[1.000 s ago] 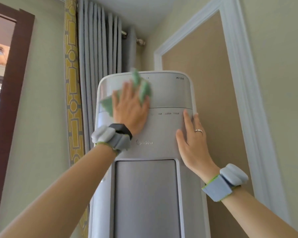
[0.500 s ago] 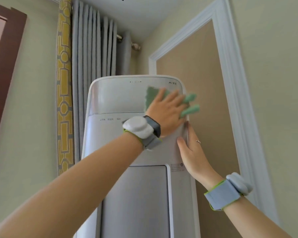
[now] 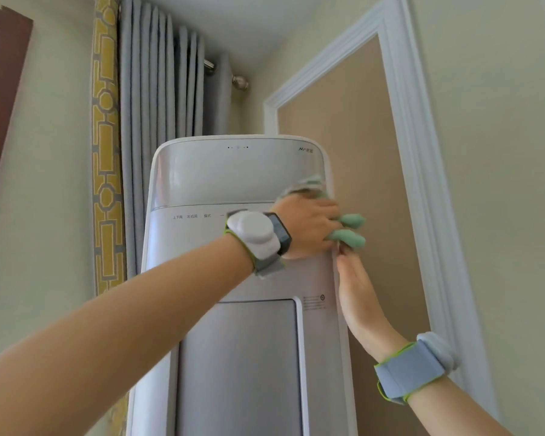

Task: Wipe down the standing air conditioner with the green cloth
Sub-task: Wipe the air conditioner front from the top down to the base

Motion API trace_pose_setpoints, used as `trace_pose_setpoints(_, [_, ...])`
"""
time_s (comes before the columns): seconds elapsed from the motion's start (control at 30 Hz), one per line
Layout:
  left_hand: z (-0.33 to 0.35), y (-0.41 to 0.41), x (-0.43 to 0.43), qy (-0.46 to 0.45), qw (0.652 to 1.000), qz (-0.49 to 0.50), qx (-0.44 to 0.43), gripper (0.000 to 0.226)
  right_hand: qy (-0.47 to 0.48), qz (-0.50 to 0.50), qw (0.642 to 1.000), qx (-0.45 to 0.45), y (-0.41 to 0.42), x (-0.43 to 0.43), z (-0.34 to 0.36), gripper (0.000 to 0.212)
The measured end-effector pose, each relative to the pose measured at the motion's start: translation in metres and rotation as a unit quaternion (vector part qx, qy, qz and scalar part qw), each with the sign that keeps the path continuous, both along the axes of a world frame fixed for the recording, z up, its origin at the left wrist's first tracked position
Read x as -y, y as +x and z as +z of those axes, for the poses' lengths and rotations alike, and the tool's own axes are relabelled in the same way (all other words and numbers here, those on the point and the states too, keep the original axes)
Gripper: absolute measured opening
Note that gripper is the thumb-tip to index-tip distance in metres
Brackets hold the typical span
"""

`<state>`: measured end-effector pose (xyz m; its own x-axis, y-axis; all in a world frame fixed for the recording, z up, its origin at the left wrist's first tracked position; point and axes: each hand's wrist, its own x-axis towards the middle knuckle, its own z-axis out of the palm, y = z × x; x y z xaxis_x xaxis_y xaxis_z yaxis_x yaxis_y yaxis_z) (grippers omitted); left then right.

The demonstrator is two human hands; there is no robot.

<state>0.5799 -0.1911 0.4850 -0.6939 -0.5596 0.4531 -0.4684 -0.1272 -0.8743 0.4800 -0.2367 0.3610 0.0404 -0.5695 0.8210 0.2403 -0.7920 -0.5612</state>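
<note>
**Green cloth [image 3: 348,229]:** lying at the right edge of the air conditioner [image 3: 233,177], level with the seam between the glossy top panel and the control strip. Part of it is bunching under the palm. Two rolled ends are sticking out past the edge, and a blurred fold is showing above the knuckles.

**Left hand [image 3: 306,228]:** I am reaching it across the front of the unit. Its fingers are curling over the cloth and round the right edge, grasping the fabric while the palm is pressing it to the casing. I judge this hold is letting one stroke clean both the front and the corner where it turns into the side.

**Right hand [image 3: 356,287]:** resting just below the cloth, along the right side of the unit. Its fingers are released and straight, pointing upward and holding nothing. I take this to be a brace, steadying the tall casing against the sideways push of the wipe.

**Change from the earlier frames:** the cloth is now further right and lower. Half a second ago it was on the glossy panel, inside the edge, with the fingers spread flat on it. The right hand has been slipping from the front face round to the side.

**Surroundings:** a grey curtain [image 3: 158,89] with a yellow patterned border is hanging behind the unit on the left, and a white-framed wall panel [image 3: 359,136] is showing behind it on the right.
</note>
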Motion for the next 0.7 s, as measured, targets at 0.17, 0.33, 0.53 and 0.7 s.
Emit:
trace_pose_setpoints(0.17, [0.061,0.025,-0.015,-0.173,0.928,-0.037,-0.327,0.055,0.070,-0.019,0.997,0.022,0.005,0.001,-0.001,0.041])
trace_pose_setpoints(0.33, [-0.007,0.006,-0.002,-0.039,0.993,-0.041,-0.099,0.051,0.086,-0.067,0.993,0.038,0.012,0.002,-0.008,0.040])
trace_pose_setpoints(0.53, [0.017,0.032,-0.015,-0.100,0.987,-0.034,-0.121,0.052,0.110,-0.053,0.992,0.037,0.016,0.002,-0.013,0.045])
trace_pose_setpoints(0.7, [0.053,0.052,-0.022,-0.194,0.873,-0.086,-0.439,0.058,0.112,-0.061,0.992,0.007,0.020,0.000,-0.012,0.049])
